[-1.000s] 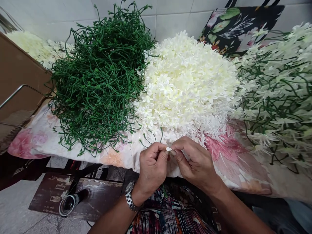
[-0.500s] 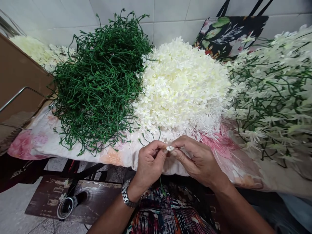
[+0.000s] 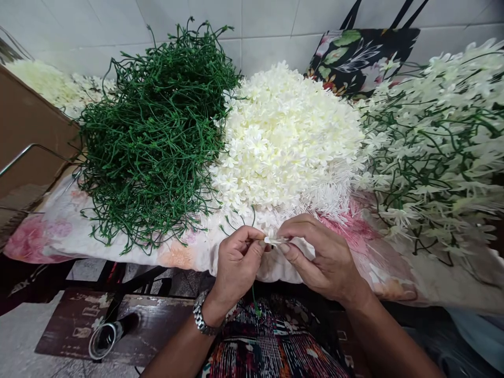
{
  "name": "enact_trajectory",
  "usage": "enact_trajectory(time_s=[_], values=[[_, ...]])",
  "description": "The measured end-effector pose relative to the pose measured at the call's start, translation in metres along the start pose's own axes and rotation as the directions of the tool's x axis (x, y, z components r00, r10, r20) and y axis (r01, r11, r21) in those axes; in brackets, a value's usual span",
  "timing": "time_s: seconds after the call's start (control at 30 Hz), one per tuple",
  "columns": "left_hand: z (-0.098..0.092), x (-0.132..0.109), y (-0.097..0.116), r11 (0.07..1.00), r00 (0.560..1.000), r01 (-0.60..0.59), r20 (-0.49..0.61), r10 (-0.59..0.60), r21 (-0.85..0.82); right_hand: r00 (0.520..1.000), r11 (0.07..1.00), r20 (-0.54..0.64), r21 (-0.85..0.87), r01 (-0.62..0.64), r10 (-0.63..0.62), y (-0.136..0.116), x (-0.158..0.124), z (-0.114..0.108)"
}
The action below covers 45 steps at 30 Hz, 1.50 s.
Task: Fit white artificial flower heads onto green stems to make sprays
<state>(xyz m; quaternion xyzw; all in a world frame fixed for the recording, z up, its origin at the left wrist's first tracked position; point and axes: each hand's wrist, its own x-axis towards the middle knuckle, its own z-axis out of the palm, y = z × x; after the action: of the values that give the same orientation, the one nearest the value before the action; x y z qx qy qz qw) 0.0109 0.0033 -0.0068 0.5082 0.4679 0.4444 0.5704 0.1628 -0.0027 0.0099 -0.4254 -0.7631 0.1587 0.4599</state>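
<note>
My left hand (image 3: pixel 238 262), closed in a pinch, grips a green plastic stem (image 3: pixel 255 303) whose lower end hangs beneath the palm. At its fingertips is a small white artificial flower (image 3: pixel 274 240). My right hand (image 3: pixel 325 262) pinches the petals of that flower between thumb and forefinger. The stem's top is hidden by the fingers. Beyond the hands lie a heap of loose green stems (image 3: pixel 153 136) and, to its right, a mound of white flower heads (image 3: pixel 287 142).
Flowers on stems (image 3: pixel 441 142) are piled at the right. A floral cloth (image 3: pixel 129 249) covers the work surface. A cardboard box (image 3: pixel 31 126) stands at the left, a floral bag (image 3: pixel 362 60) by the tiled wall. Below left, a clear cup (image 3: pixel 103 340) sits on a brown bench (image 3: pixel 157 328).
The white flower between my fingers now shows its petals more spread, and my right fingertips have shifted slightly around it. The whole view has moved a little.
</note>
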Motion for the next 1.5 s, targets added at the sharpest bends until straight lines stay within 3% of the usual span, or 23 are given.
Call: enact_trajectory(time_s=[0.33, 0.63, 1.03, 1.5], values=[[0.000, 0.001, 0.003, 1.000, 1.000, -0.025, 0.016, 0.025, -0.005, 0.993, 0.985, 0.116, 0.170, -0.002, -0.018, 0.008, 0.001, -0.008], [0.001, 0.002, 0.004, 0.999, 0.999, -0.025, 0.023, 0.024, 0.032, 0.984, 0.986, 0.077, -0.042, 0.163, -0.160, 0.009, -0.001, -0.004], [0.002, 0.003, 0.002, 0.993, 0.999, -0.046, -0.017, 0.048, 0.108, 0.994, 0.990, 0.057, -0.101, 0.098, -0.092, 0.010, -0.005, 0.012], [0.002, 0.002, 0.004, 0.961, 0.996, -0.085, 0.047, 0.075, 0.264, 0.987, 0.986, 0.115, -0.113, 0.122, -0.109, 0.013, -0.009, 0.013]])
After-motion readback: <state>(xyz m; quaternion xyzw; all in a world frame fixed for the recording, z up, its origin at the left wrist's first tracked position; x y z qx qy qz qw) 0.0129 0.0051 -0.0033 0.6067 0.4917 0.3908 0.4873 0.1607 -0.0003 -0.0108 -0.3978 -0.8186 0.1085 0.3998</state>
